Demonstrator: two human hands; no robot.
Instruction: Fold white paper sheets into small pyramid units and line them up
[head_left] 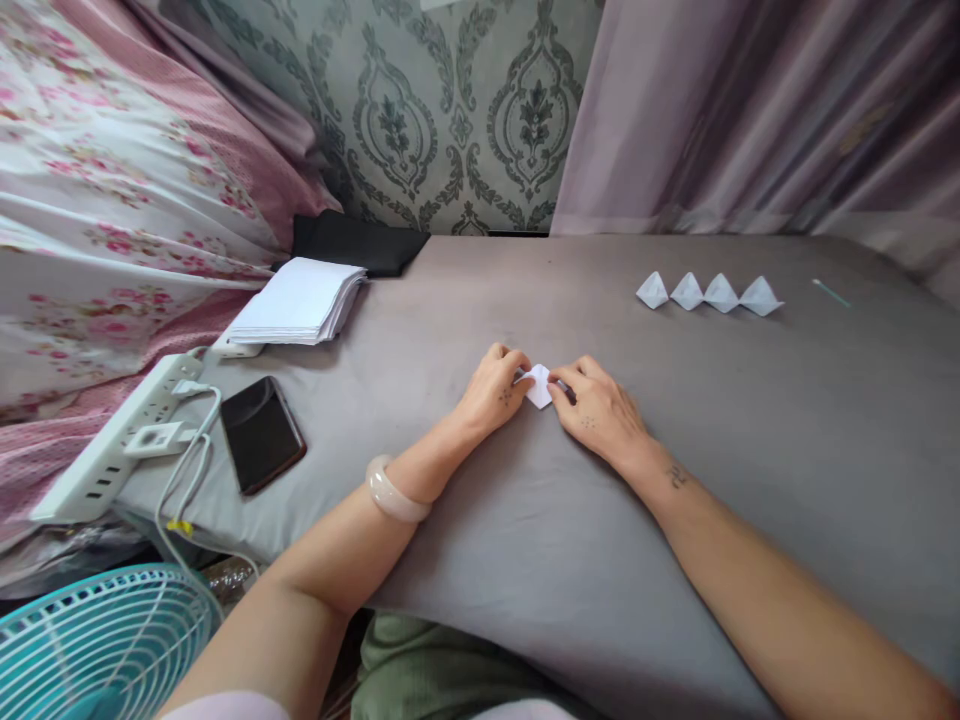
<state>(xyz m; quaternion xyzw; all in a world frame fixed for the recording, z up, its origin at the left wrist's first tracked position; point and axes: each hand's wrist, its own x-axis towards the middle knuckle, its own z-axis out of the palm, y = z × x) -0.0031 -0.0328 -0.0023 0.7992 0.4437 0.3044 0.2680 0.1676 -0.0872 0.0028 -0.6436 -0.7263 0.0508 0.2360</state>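
Observation:
A small folded white paper is at the middle of the grey-covered table, between my two hands. My left hand pinches its left edge between thumb and fingers. On the other side, my right hand grips the right edge the same way. The fingertips cover both side corners of the paper. Toward the back right stands a row of several folded white paper shapes, pointed at the top and set side by side.
At the left lie a stack of white paper, a black flat item behind it, a phone and a white power strip with cables. A thin stick lies far right. A turquoise fan stands at lower left.

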